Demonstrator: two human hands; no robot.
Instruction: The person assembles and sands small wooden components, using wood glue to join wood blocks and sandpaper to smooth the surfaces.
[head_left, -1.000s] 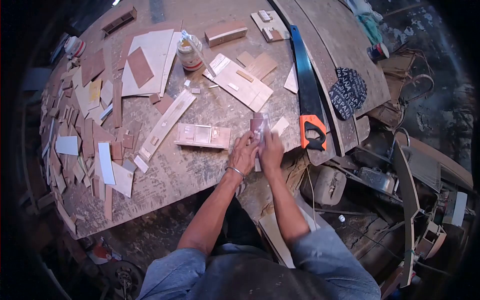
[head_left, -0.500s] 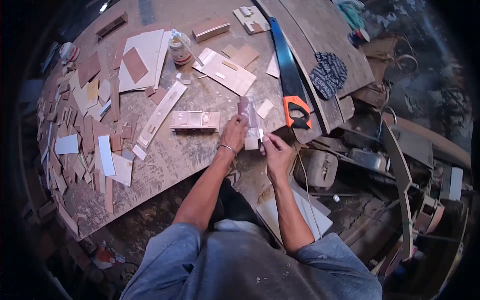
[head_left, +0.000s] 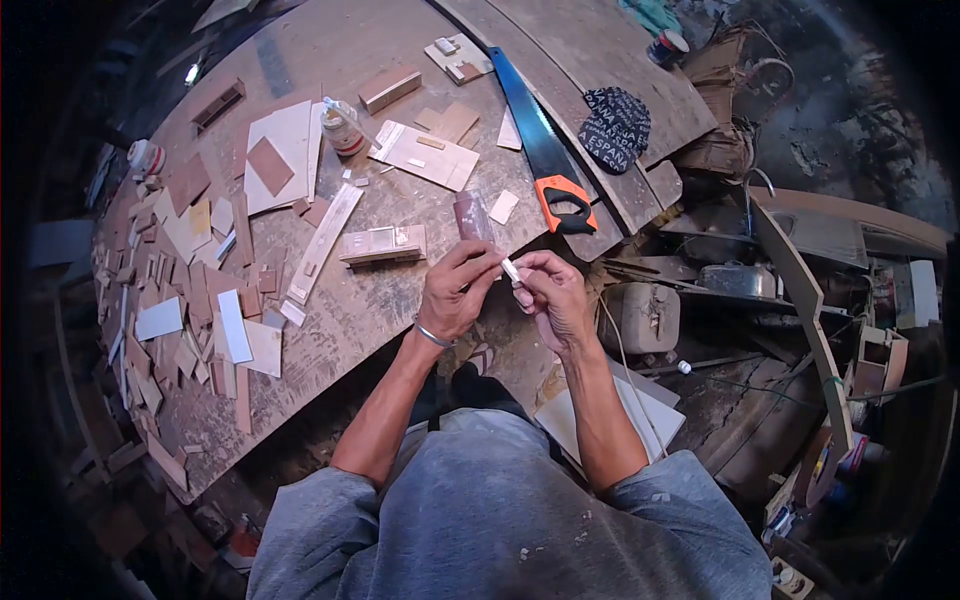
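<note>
A small, pale strip of wood (head_left: 511, 271) is held up in front of the bench edge. My right hand (head_left: 560, 298) pinches it between thumb and fingers. At its upper end are the closed fingertips of my left hand (head_left: 458, 292), which wears a metal bracelet at the wrist. Just beyond my left fingers, a reddish-brown strip that looks like sandpaper (head_left: 472, 215) lies on the bench. A small pale wood rectangle (head_left: 503, 207) rests to its right. Left of these stands a little wooden assembly (head_left: 383, 245) with pale pieces on top.
A handsaw (head_left: 535, 130) with an orange handle lies along the bench's right side, near a dark printed cap (head_left: 613, 130). A glue bottle (head_left: 342, 128) stands beside thin boards. Many wood offcuts (head_left: 185, 320) cover the left. A plastic jug (head_left: 643, 318) sits below the bench edge.
My left hand has left the reddish-brown strip and come to the pale wood piece. Both hands are now close together, nearer my body. The view has shifted slightly.
</note>
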